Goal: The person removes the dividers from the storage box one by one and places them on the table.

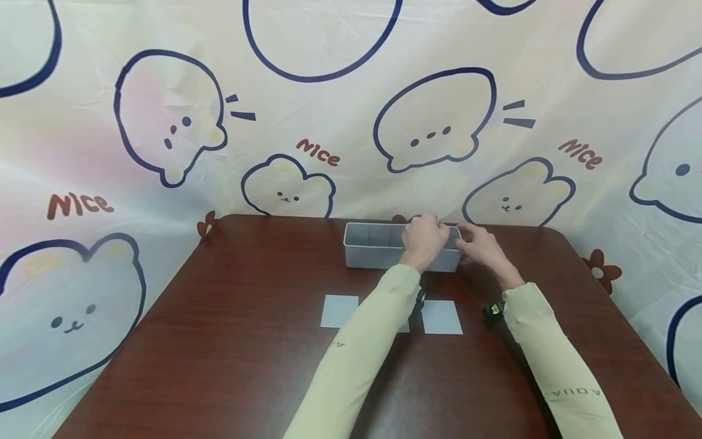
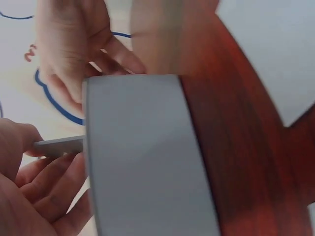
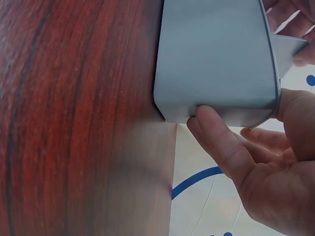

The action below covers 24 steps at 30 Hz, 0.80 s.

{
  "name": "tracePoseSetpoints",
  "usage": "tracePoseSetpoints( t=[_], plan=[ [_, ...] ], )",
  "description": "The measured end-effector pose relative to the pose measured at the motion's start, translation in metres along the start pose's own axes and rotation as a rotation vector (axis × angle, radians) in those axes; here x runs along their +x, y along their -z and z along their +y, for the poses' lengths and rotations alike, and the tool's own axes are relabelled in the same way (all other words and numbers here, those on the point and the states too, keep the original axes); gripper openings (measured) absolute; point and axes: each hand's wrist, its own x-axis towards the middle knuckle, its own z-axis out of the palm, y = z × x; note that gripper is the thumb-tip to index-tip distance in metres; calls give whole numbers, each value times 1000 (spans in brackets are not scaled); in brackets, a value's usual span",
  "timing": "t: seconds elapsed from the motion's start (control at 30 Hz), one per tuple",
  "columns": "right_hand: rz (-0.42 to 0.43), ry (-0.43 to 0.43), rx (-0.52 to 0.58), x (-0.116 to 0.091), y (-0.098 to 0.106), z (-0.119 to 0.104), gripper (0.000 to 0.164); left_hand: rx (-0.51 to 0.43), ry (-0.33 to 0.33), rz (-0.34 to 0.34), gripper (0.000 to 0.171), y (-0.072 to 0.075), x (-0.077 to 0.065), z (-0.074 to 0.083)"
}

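Observation:
A long grey open-topped box (image 1: 373, 257) stands at the far side of the brown table. Over its right part, my left hand (image 1: 425, 241) pinches a thin grey divider plate (image 2: 61, 146) between thumb and fingers. The plate juts up above the box rim in both wrist views, and its lower part is hidden behind the box wall. At the box's right end, my right hand (image 1: 484, 249) grips the end wall, fingers (image 3: 221, 142) against the outside and thumb at the rim.
White square cards lie in a row on the table (image 1: 230, 353) nearer me: a left card (image 1: 339, 311), a right card (image 1: 443, 317), and a middle card (image 1: 404, 327) mostly covered by the left sleeve. A cartoon-printed curtain (image 1: 351, 122) hangs right behind the table's far edge.

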Motion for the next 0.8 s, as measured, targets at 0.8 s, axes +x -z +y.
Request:
tracePoseSetpoints(
  t=[0.8],
  plan=[
    [15, 7, -11, 1, -1, 2, 50, -174, -74, 70, 22, 52, 3, 18]
  ],
)
